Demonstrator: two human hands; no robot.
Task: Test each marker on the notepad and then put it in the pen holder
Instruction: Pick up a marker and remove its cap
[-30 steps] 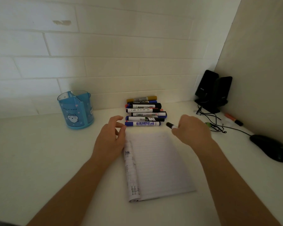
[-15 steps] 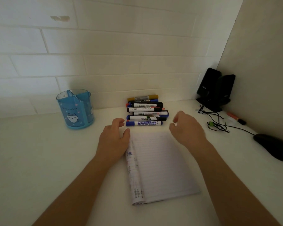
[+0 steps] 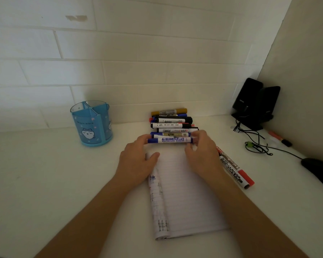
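Two hands meet at the blue whiteboard marker (image 3: 170, 140), the nearest one in the pile of markers (image 3: 172, 121), which lies crosswise just beyond the top edge of the notepad (image 3: 186, 192). The right hand (image 3: 201, 155) curls its fingers over the marker's right end, so its grip looks clamped there. The left hand (image 3: 136, 162) only lays its fingertips against the left end, with its thumb apart and resting on the notepad's top corner, so that grip is not closed. Holding the marker by both ends probably serves to lift it off the pile without rolling the others, and puts one hand on the cap for pulling.

The notepad lies straight in front of the person with its lined page up, apparently unmarked where the hands leave it visible, ready for a test stroke. The pen holder (image 3: 91, 123) stands upright to the left, well apart from the pile, and I see no markers in it, so the task seems barely begun.

A red-capped marker (image 3: 235, 170) lies on the desk (image 3: 45, 183) just beside the notepad's right edge. Farther right are speakers (image 3: 255, 103), a tangled cable (image 3: 257, 146), an orange marker (image 3: 280, 137) and a mouse (image 3: 319, 170).
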